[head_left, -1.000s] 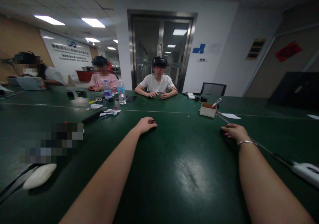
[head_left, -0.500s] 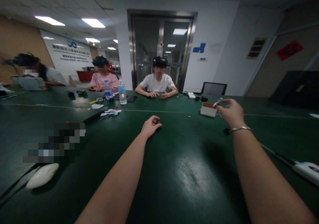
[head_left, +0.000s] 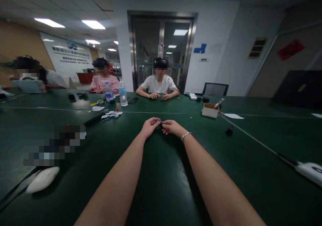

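My left hand (head_left: 150,126) and my right hand (head_left: 173,128) meet over the middle of the green table (head_left: 161,172). Between their fingertips is a small dark object (head_left: 160,123), mostly covered by the fingers and too small to name. The left fingers are pinched on its left side. From the right, my right thumb and fingers close on it too; a metal bracelet (head_left: 186,135) circles that wrist. To the right of both hands stands a small cardboard box (head_left: 210,111) with a pen-like item (head_left: 219,102) sticking out.
Water bottles (head_left: 123,94), a phone (head_left: 133,100) and crumpled paper (head_left: 112,114) lie left of centre. A white pouch-shaped object (head_left: 43,179) is nearer on the left. A cable (head_left: 249,135) runs to a white device (head_left: 310,173) at right. Across the table sits a person (head_left: 158,85).
My right hand has left the box at the right and come in beside my left hand, closing on the small dark object. The left hand has hardly moved.
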A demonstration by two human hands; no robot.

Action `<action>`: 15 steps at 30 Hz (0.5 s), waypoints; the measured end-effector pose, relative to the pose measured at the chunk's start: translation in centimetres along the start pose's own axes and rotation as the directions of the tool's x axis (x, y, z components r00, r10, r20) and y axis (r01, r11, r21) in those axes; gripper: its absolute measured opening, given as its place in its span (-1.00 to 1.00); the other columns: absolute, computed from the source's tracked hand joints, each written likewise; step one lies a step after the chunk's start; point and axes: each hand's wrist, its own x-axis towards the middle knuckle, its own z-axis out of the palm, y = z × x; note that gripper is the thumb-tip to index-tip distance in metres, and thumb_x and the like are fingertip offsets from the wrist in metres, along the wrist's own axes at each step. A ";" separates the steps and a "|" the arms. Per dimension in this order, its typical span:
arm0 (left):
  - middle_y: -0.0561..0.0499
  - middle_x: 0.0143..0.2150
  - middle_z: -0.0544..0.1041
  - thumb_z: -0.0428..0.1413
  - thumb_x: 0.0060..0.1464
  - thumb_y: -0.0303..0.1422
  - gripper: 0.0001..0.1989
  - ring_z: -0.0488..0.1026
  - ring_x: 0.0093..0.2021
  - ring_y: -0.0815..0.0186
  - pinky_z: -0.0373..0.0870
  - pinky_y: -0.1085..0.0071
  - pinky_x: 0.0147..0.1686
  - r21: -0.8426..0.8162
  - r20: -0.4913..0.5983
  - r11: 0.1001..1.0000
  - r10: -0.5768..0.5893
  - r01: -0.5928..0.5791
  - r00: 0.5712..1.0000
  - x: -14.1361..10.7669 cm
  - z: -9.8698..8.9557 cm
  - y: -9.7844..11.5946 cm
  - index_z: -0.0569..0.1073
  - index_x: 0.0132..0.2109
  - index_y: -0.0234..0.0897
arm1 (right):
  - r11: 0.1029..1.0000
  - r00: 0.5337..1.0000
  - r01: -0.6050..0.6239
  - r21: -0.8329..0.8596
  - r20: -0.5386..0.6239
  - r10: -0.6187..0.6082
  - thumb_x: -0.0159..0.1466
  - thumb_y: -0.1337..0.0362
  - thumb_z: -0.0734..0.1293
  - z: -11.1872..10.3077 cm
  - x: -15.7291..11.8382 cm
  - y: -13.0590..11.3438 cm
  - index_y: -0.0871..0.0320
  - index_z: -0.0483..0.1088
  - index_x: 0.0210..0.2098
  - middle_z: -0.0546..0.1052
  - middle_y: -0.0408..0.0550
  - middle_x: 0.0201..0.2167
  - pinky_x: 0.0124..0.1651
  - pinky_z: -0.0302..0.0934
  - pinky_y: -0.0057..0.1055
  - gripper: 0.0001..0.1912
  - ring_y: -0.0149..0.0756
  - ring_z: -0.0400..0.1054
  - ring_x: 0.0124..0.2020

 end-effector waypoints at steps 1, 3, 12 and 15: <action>-0.13 -0.21 0.56 0.17 -0.07 -0.34 -0.73 0.50 -0.22 0.27 0.38 0.32 -0.17 0.037 0.010 0.999 -0.021 0.021 1.000 0.0 0.0 -0.1 0.45 -0.17 -0.35 | 0.999 0.999 0.025 0.031 -0.029 -0.024 0.23 0.41 0.31 -0.2 0.0 0.4 0.28 0.34 -0.28 0.46 -0.13 -0.61 -0.55 0.29 -0.63 -0.93 -0.51 0.36 -0.63; -0.12 -0.22 0.56 0.15 -0.04 -0.34 -0.74 0.50 -0.27 0.28 0.39 0.35 -0.25 0.122 0.010 0.992 -0.046 0.045 0.999 0.0 0.1 -0.4 0.48 -0.16 -0.33 | 0.996 0.995 0.062 0.062 -0.080 -0.057 0.19 0.44 0.35 -0.6 0.0 1.0 0.29 0.34 -0.27 0.47 -0.13 -0.63 -0.54 0.31 -0.62 -0.89 -0.51 0.36 -0.63; -0.05 -0.36 0.57 0.11 -0.01 -0.25 -0.75 0.44 -0.38 0.33 0.32 0.42 -0.34 0.482 -0.053 0.872 -0.069 0.086 0.996 -0.3 -0.2 0.2 0.55 -0.25 -0.30 | 0.992 0.982 0.121 0.035 -0.154 -0.114 0.08 0.46 0.42 -0.5 0.1 1.4 0.28 0.39 -0.27 0.44 -0.20 -0.69 -0.59 0.32 -0.62 -0.78 -0.52 0.33 -0.68; -0.03 -0.44 0.55 0.08 0.01 -0.16 -0.71 0.43 -0.44 0.32 0.29 0.41 -0.38 0.526 -0.045 0.845 -0.083 0.094 0.996 -0.4 -0.2 0.4 0.56 -0.34 -0.29 | 0.992 0.982 0.125 0.027 -0.147 -0.120 0.08 0.47 0.42 -0.5 -0.2 1.3 0.27 0.40 -0.24 0.46 -0.19 -0.66 -0.54 0.34 -0.61 -0.76 -0.53 0.34 -0.66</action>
